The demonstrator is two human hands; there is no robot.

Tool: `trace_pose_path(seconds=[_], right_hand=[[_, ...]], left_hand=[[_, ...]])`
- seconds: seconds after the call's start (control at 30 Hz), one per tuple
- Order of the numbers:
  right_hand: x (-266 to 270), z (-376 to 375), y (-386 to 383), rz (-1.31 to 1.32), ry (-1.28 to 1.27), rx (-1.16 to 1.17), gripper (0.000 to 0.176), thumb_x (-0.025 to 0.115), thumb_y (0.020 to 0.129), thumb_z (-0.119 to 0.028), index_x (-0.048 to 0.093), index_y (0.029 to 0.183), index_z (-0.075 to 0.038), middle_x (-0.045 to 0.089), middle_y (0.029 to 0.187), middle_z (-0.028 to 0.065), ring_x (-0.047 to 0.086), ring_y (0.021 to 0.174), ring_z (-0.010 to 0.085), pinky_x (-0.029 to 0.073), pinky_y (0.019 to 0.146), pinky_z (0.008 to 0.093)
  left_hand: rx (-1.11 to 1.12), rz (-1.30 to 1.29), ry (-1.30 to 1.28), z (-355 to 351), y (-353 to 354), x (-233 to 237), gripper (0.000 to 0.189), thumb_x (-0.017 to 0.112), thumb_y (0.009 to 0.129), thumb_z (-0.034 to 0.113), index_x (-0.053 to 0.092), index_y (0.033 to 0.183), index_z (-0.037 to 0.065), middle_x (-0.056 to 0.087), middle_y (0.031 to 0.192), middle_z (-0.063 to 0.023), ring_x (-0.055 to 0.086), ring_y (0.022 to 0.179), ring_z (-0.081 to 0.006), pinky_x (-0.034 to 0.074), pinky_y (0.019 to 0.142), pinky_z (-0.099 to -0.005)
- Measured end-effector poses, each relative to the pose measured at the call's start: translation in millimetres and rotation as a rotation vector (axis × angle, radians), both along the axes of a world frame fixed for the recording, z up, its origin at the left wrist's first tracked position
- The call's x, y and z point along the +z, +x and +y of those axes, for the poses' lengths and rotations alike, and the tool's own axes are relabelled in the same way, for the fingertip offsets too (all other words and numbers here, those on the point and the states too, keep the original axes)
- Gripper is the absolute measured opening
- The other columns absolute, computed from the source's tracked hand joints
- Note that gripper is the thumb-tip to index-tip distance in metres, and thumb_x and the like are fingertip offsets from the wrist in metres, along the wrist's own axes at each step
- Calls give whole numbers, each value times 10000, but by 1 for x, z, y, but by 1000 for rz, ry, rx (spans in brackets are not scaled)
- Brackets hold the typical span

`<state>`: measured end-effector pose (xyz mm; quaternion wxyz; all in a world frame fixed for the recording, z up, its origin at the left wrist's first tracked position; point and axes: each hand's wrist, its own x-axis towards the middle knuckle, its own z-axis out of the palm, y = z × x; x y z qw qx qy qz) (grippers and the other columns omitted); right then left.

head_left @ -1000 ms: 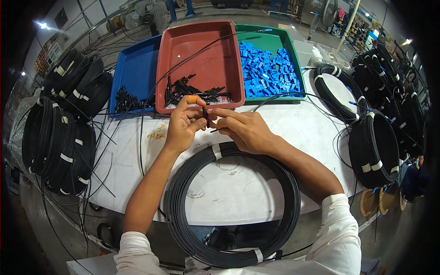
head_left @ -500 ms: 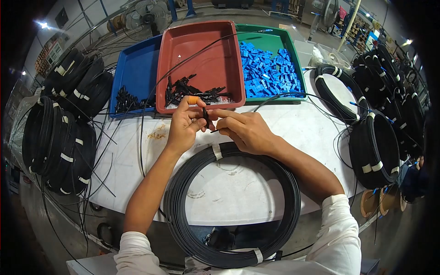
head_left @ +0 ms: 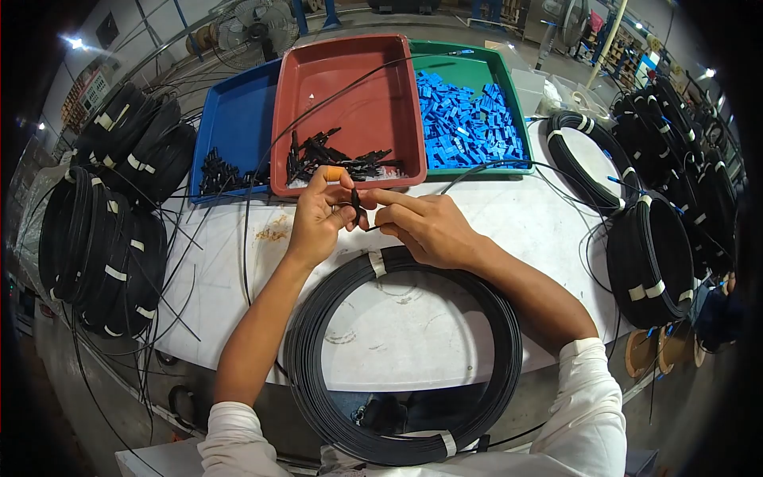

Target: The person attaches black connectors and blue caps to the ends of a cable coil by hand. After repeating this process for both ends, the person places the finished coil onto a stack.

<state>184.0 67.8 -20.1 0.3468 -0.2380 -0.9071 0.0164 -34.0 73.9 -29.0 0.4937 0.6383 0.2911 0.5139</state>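
My left hand [head_left: 319, 219], orange tape round one fingertip, pinches a small black plastic piece [head_left: 355, 203], held roughly upright. Close beside it, my right hand [head_left: 429, 226] has its fingers closed on a thin black cable [head_left: 373, 229], whose end points toward the black piece. Whether the two touch is hidden by the fingers. Below both hands, a large coil of black cable [head_left: 306, 350], bound with white tape, lies partly on the white table [head_left: 397, 334] and overhangs its near edge.
Behind my hands stand a red tray [head_left: 350, 95] with black pieces, a blue tray [head_left: 238, 111] with more black pieces, and a green tray [head_left: 445, 60] of blue clips. Taped cable coils [head_left: 103, 246] crowd the left; other coils [head_left: 650, 262] stand right. Loose cables cross the table.
The black piece in my left hand has turned slightly more upright. Both hands stay in nearly the same place.
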Motion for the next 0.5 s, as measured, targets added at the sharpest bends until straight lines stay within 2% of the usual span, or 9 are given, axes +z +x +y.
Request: trace_pose_path(seconds=[0.3, 0.5], right_hand=[[0, -2, -1, 24, 32, 9, 162, 697, 835, -145, 612, 968, -105, 611, 1323, 33, 695, 734, 231, 540, 595, 336], [0, 1, -1, 140, 93, 22, 188, 704, 829, -125, 593, 978, -102, 630, 1162, 35, 664, 707, 229, 508, 566, 351]], left_hand=[[28, 36, 2, -2, 2, 3, 376, 500, 850, -189, 470, 1101, 89, 672, 869, -86, 686, 754, -151, 465, 612, -234], [106, 51, 39, -4, 5, 2, 383, 512, 844, -188, 527, 1131, 65, 686, 891, -87, 681, 745, -133, 462, 621, -226]])
